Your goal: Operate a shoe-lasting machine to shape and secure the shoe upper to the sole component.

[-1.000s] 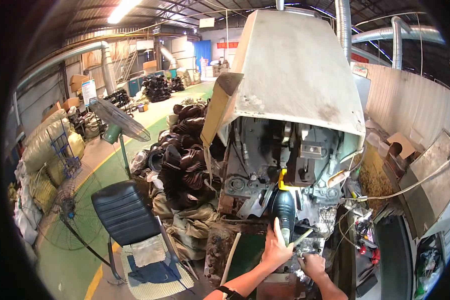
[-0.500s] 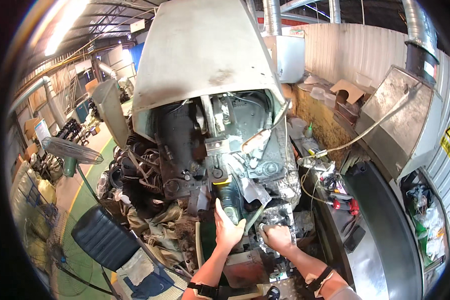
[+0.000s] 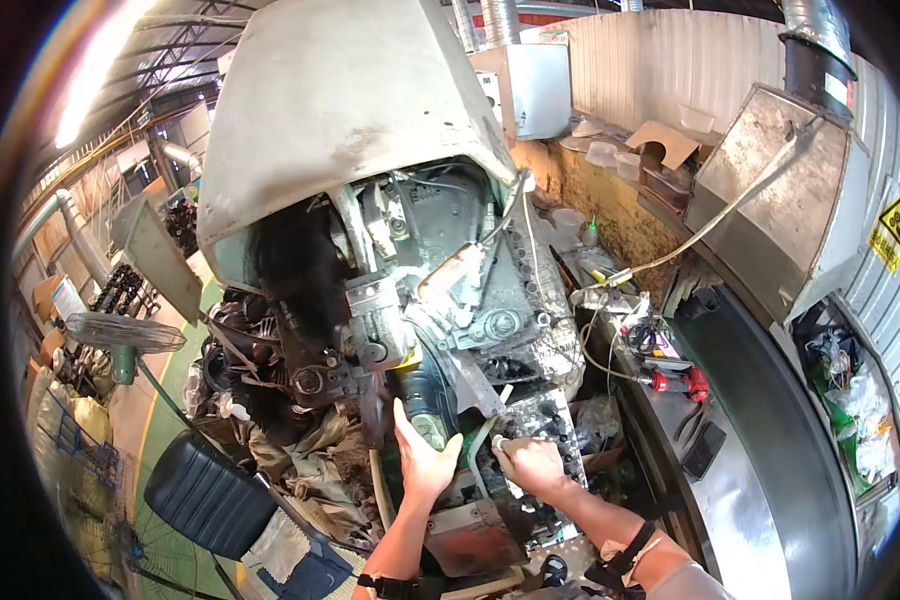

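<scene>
My left hand (image 3: pixel 425 470) wraps thumb and fingers around the near end of a dark, rounded, shoe-shaped piece (image 3: pixel 425 395). That end shows a greenish face, and the far end sits under the metal head (image 3: pixel 372 310) of a large machine. My right hand (image 3: pixel 533 465) is closed in a fist over a small pale knob (image 3: pixel 497 441), beside a metal block with many fittings (image 3: pixel 545 415). Most of what the fist grips is hidden. A pale green curved bar (image 3: pixel 477 450) runs between my two hands.
A big off-white machine hood (image 3: pixel 350 100) rises ahead. To the right are a metal bench (image 3: pixel 715 510) with a dark phone-like slab (image 3: pixel 704 450), red connectors (image 3: pixel 685 383) and a dark conveyor belt (image 3: pixel 770 450). At left stand a black-backed chair (image 3: pixel 205 495) and a fan (image 3: pixel 125 335).
The whole view has shifted and tilted, so the machine and both hands appear further left. Both hands keep their holds on the dark piece and the knob.
</scene>
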Tool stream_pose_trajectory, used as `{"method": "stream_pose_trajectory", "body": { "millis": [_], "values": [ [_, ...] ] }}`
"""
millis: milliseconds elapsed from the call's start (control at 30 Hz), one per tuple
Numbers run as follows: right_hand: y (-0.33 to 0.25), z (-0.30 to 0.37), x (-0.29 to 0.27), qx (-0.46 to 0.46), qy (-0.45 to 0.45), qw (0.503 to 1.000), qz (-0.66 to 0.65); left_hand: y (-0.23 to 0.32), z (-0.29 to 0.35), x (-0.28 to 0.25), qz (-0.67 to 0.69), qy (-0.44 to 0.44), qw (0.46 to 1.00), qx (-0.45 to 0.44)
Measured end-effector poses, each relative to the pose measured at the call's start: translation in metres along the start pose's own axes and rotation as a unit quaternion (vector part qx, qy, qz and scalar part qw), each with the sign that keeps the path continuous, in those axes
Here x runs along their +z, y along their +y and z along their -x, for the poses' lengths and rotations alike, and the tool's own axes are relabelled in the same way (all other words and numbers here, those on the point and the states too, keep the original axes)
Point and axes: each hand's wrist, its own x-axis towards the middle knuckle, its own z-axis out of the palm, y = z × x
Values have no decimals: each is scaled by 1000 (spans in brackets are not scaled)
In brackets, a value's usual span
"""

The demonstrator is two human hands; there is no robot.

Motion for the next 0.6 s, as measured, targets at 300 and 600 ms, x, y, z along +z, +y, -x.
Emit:
{"method": "stream_pose_trajectory", "body": {
  "millis": [300,600],
  "values": [
    [0,-2,0,2,12,1000,-29,6,-47,-11,-176,66,949,253],
    [0,-2,-6,11,-12,999,-28,2,-54,-7,-213,86,927,295]
  ]
}}
